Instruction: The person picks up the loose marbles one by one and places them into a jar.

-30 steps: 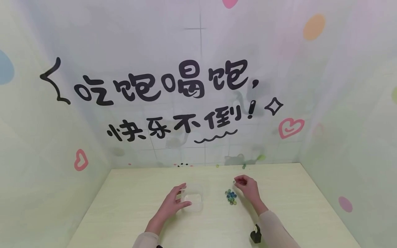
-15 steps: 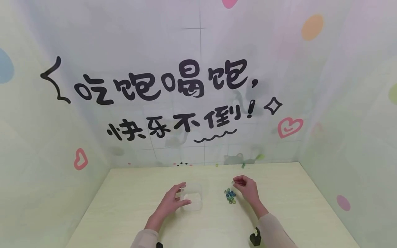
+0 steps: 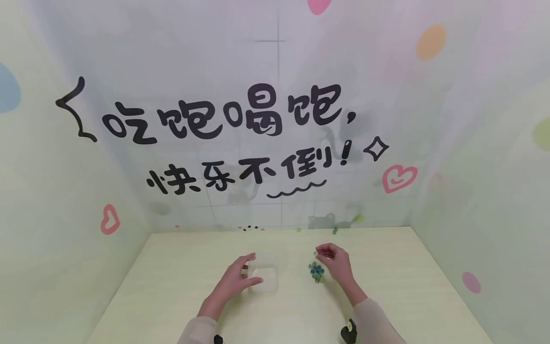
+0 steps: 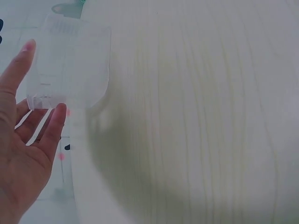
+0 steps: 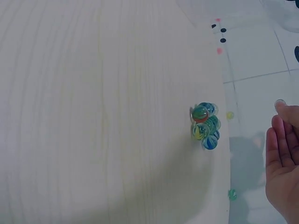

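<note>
My left hand (image 3: 234, 279) grips a clear plastic container (image 3: 269, 287) by its side, thumb at the near side and fingers at the far side. In the left wrist view the see-through container (image 4: 74, 60) sits between the thumb and the fingers. Thumb and forefinger of my right hand (image 3: 338, 263) pinch a clear glass marble (image 5: 280, 102). Just below and left of that hand, a cluster of glass marbles (image 3: 316, 271) lies on the table, apart from the fingers. Blue, green, yellow and orange swirls show inside the clustered marbles (image 5: 205, 126) in the right wrist view.
The pale wood-grain table (image 3: 172, 286) ends at a printed back wall (image 3: 240, 205) with black lettering and small drawings. Side walls (image 3: 481, 215) stand to the left and right. A black wrist strap (image 3: 349, 331) shows by the right sleeve.
My right hand, with the marble pinched in it, has shifted slightly left, over the back of the marble cluster. The left hand keeps its hold on the container.
</note>
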Available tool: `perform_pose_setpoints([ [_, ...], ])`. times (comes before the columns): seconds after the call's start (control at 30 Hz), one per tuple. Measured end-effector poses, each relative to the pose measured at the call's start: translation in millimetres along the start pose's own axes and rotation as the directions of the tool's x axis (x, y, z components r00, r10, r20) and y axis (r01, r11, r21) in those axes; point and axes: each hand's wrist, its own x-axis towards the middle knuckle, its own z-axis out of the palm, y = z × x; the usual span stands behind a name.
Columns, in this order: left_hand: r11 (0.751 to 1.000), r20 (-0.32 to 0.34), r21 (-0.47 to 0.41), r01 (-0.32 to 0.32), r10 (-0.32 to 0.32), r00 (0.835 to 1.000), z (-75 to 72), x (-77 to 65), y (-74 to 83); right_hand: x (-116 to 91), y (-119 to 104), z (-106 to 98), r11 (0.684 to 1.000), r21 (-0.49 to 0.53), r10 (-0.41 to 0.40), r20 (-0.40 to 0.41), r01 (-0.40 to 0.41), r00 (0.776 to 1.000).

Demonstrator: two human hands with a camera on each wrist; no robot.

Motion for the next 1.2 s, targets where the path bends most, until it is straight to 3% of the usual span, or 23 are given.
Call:
perform_pose_setpoints([
  [0.13,1.0,0.007,0.028,-0.007,0.007,1.0,-3.0,-2.1,-1.9,-4.6,-6.5,6.9,1.0,0.016,-0.012,0.009,0.011,1.0],
  [0.63,0.993,0.022,0.091,0.069,-0.072,0.997,-11.1,-10.6,3.6,-12.5,-27.6,33.9,0.997,0.054,-0.054,0.063,0.051,0.997],
  [0.93,0.991,0.011,0.126,0.032,-0.034,0.999,-8.4,-10.8,8.2,-15.5,-34.5,48.4,0.993,0.062,-0.103,0.071,0.099,0.992],
  [1.2,0.99,0.021,0.14,0.011,-0.014,1.0,-3.8,-2.9,10.8,-21.8,-44.4,52.3,0.994,0.064,-0.097,0.083,0.092,0.992],
])
